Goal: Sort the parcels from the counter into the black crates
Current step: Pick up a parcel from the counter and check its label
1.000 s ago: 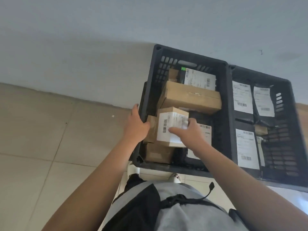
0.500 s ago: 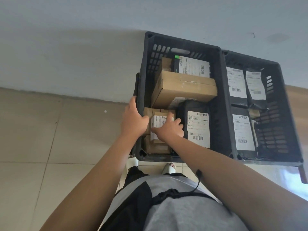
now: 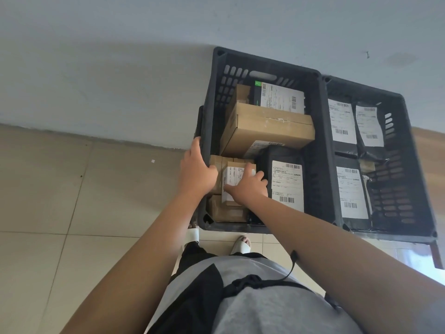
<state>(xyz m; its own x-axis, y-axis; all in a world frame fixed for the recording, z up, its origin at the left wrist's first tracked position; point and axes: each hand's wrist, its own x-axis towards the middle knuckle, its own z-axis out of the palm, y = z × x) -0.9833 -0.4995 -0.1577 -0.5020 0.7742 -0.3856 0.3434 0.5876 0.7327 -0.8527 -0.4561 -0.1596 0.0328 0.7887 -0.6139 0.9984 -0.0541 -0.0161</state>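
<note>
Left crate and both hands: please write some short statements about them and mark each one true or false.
1. The left hand holds the side wall of the left crate. True.
2. The right hand rests on the small labelled box inside that crate. True.
3. The large brown box lies in the right crate. False: it lies in the left crate.
4. The right crate holds only cardboard boxes. False: it holds mostly black labelled bags.
5. The left crate has no parcels in it. False: it holds several.
</note>
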